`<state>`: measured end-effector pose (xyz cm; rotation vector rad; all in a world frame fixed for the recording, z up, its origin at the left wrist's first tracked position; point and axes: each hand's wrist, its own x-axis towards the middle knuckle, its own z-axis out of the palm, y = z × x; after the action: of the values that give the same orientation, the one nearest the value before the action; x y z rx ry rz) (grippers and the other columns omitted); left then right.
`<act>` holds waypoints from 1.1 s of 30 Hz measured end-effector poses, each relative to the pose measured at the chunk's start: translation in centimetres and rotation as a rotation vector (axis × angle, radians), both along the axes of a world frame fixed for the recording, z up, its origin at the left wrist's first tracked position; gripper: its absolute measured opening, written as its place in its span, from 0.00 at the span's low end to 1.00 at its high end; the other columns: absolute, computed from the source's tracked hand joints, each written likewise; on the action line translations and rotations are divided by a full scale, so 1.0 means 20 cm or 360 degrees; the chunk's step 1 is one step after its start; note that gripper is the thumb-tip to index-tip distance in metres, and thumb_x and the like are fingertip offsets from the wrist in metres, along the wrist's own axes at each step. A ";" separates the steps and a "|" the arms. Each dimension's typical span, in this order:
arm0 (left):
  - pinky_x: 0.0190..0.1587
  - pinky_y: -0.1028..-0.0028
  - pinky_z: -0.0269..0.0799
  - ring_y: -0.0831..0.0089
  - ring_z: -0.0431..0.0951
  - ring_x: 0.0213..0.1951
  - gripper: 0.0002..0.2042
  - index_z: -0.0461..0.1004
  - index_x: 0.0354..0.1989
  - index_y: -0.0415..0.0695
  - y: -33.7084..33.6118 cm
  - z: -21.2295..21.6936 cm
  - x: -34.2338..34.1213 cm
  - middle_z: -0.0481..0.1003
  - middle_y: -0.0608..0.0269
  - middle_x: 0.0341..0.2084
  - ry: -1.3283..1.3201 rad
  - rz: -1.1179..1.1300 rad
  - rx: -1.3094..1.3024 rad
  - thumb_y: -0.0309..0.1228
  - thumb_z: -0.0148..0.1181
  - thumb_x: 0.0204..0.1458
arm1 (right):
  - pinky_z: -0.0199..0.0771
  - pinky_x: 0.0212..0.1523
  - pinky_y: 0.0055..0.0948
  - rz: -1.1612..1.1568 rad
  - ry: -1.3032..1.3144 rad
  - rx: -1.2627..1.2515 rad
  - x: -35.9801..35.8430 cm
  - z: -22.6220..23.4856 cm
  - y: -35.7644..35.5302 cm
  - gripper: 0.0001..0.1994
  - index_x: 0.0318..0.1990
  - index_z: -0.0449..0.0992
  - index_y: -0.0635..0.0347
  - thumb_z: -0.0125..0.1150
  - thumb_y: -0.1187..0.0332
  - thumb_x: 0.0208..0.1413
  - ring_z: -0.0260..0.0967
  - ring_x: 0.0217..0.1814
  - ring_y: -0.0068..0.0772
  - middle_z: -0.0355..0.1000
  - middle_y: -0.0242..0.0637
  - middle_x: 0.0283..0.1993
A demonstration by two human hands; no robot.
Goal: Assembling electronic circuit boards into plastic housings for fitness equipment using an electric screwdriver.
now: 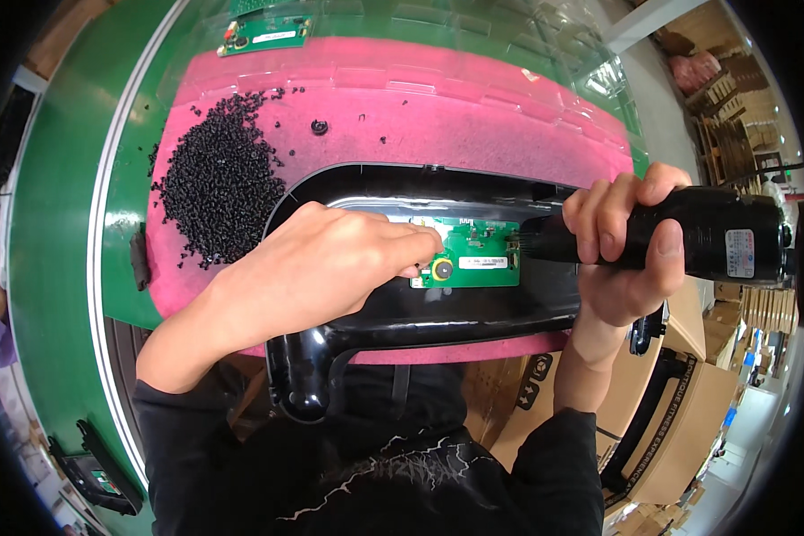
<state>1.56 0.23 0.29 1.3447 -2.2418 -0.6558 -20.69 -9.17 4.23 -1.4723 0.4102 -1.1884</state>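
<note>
Closest to the camera is a chunky black power screwdriver (724, 234), and the right hand (630, 281) has its grip wrapped right round the body, fingers over the top and thumb on the near side. It's lying pretty much sideways, nose pointing left at the right end of a green circuit board (473, 241). Can't tell if the tip actually touches it.

So the board sits inside a long black plastic housing (456, 311), about mid-length, white label facing up and a yellow-ringed component near its left end. Left hand (330, 255) comes across the housing with its fingertips at that left end. That grip is narrow, fingers bunched up, but I honestly can't tell if anything's pinched in there.

Housing's on a pink mat (500, 147) over a green tabletop (127, 295), with one rounded end poking out past the near edge toward the person's dark shirt (393, 491). Big heap of tiny black pieces (219, 183) on the mat just left of it, plus a small round black part (319, 128) off by itself. Clear plastic trays (411, 87) run along the far side, and another green board (268, 37) is up at far left.
</note>
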 end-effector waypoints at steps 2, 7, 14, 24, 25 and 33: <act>0.28 0.70 0.76 0.68 0.81 0.33 0.05 0.71 0.29 0.40 0.00 0.01 0.00 0.79 0.67 0.39 0.0010 0.0002 0.0019 0.20 0.59 0.44 | 0.56 0.24 0.27 0.0025 0.0004 0.0009 0.01 0.00 0.00 0.14 0.41 0.62 0.55 0.52 0.55 0.56 0.52 0.15 0.21 0.57 0.27 0.17; 0.28 0.70 0.76 0.67 0.81 0.33 0.05 0.70 0.29 0.40 -0.01 0.03 0.00 0.79 0.66 0.39 -0.0006 -0.0006 0.0073 0.19 0.58 0.43 | 0.55 0.23 0.26 -0.0069 0.0047 -0.0014 0.04 -0.02 0.00 0.14 0.41 0.63 0.56 0.51 0.56 0.56 0.51 0.14 0.20 0.56 0.27 0.17; 0.31 0.70 0.77 0.64 0.81 0.32 0.06 0.75 0.34 0.40 -0.01 0.00 0.02 0.80 0.61 0.34 0.0269 -0.0046 -0.0078 0.24 0.61 0.48 | 0.56 0.25 0.27 -0.0053 -0.0167 -0.0119 0.05 -0.01 0.11 0.18 0.42 0.64 0.56 0.54 0.51 0.54 0.55 0.15 0.23 0.59 0.27 0.18; 0.32 0.72 0.77 0.64 0.81 0.30 0.05 0.78 0.31 0.37 -0.02 0.02 0.05 0.79 0.57 0.27 0.0897 -0.0064 -0.0100 0.22 0.65 0.45 | 0.62 0.24 0.17 0.0272 -0.0714 -0.0202 0.19 0.18 0.25 0.18 0.37 0.63 0.53 0.62 0.54 0.49 0.61 0.14 0.15 0.65 0.22 0.17; 0.33 0.72 0.77 0.64 0.81 0.30 0.05 0.78 0.31 0.37 -0.02 0.01 0.06 0.79 0.57 0.27 0.0915 -0.0079 -0.0134 0.22 0.65 0.45 | 0.62 0.24 0.17 0.0282 -0.0698 -0.0224 0.20 0.17 0.25 0.18 0.37 0.63 0.52 0.62 0.54 0.49 0.61 0.14 0.14 0.65 0.22 0.17; 0.34 0.70 0.76 0.63 0.80 0.31 0.05 0.76 0.34 0.36 -0.01 0.02 0.07 0.78 0.56 0.27 0.0904 -0.0066 0.0099 0.22 0.61 0.48 | 0.61 0.22 0.15 0.0302 -0.0710 -0.0293 0.23 0.15 0.24 0.19 0.38 0.63 0.52 0.62 0.52 0.50 0.61 0.13 0.13 0.65 0.21 0.17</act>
<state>2.95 0.11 0.60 0.9788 -1.8020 -0.9856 -16.06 -4.39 7.27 -1.3152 -0.1431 -1.3803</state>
